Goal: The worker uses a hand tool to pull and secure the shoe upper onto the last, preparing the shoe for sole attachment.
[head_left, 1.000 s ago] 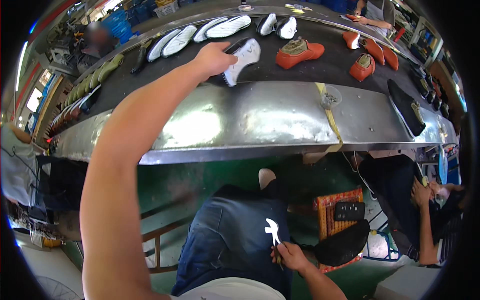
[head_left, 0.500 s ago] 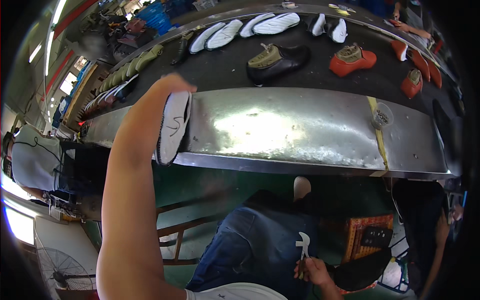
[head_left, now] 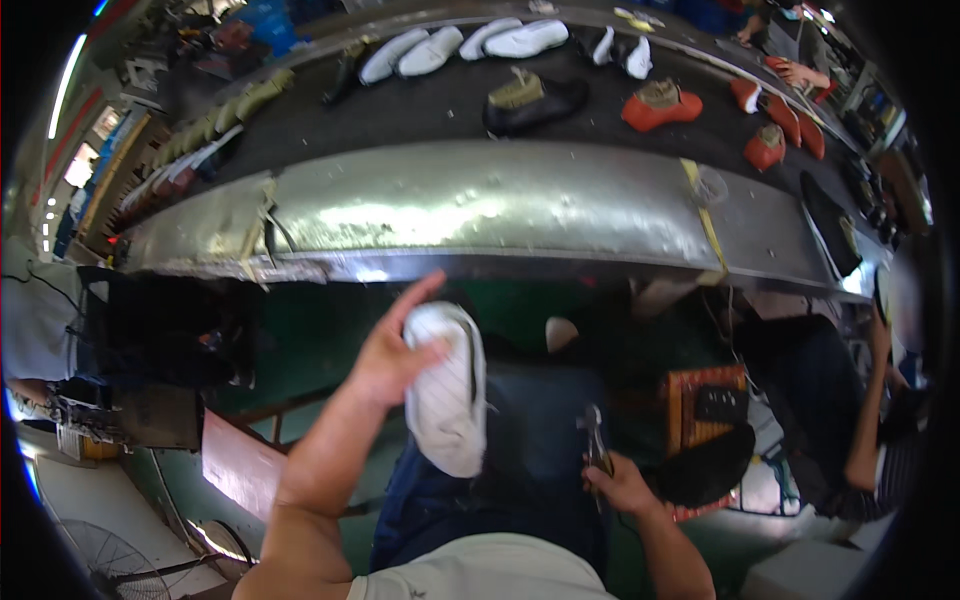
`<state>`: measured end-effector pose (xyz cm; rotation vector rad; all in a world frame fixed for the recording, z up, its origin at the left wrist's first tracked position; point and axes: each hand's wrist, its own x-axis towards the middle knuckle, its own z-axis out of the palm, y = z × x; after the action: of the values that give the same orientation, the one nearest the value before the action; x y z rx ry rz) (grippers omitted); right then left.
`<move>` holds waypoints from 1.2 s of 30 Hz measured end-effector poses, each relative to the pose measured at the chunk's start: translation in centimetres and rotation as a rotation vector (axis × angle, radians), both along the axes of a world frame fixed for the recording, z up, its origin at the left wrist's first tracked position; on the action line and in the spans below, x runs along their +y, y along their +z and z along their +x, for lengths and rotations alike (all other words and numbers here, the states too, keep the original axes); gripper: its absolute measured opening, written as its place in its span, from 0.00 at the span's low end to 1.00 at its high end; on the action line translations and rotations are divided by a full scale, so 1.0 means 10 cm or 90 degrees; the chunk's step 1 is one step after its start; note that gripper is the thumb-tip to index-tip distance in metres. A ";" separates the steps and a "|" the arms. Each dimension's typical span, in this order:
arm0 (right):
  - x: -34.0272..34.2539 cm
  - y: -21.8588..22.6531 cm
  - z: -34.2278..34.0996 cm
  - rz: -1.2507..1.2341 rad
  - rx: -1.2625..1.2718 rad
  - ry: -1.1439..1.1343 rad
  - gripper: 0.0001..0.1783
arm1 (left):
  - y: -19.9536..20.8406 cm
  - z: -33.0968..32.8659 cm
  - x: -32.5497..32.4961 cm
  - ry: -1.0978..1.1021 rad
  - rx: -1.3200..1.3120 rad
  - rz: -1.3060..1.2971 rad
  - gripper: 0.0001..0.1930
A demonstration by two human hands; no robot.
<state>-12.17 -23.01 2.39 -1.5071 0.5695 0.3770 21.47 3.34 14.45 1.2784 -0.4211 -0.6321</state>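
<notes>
My left hand point(head_left: 393, 355) grips a white shoe upper point(head_left: 445, 405) over my lap, just in front of the metal ledge. The thumb lies across its white surface and the forefinger points up past it; the other fingers are hidden behind. Lower right, beside my thigh, my right hand point(head_left: 622, 484) is closed round the handles of lasting pincers point(head_left: 597, 440). Their metal head points upward, away from the shoe upper.
A dented metal ledge point(head_left: 480, 205) runs before a dark conveyor belt point(head_left: 400, 125). White uppers point(head_left: 525, 40), a black shoe point(head_left: 545, 108) and red shoes point(head_left: 662, 108) rest on the belt. A clear cup point(head_left: 710, 186) stands on the ledge. Co-workers sit at both sides.
My left hand has brought the white shoe upper from the ledge back toward me, over my lap. My right hand keeps the pincers low at the right. The view has shifted.
</notes>
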 end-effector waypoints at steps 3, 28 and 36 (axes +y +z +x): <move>0.13 0.40 0.03 -0.110 -0.057 0.042 0.17 | -0.58 -0.78 0.00 -0.147 0.003 0.022 0.39; 0.45 1.47 0.71 -0.195 -0.102 0.244 0.16 | -0.65 -0.86 -0.03 -0.309 -0.080 0.152 0.38; 0.55 0.75 0.75 0.495 -0.047 -0.033 0.20 | -0.78 -0.72 -0.13 -0.342 -0.008 0.102 0.37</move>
<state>-4.70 -17.50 9.94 -0.7523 0.3382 0.4363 14.31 2.06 6.69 1.3263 -0.7479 -1.1282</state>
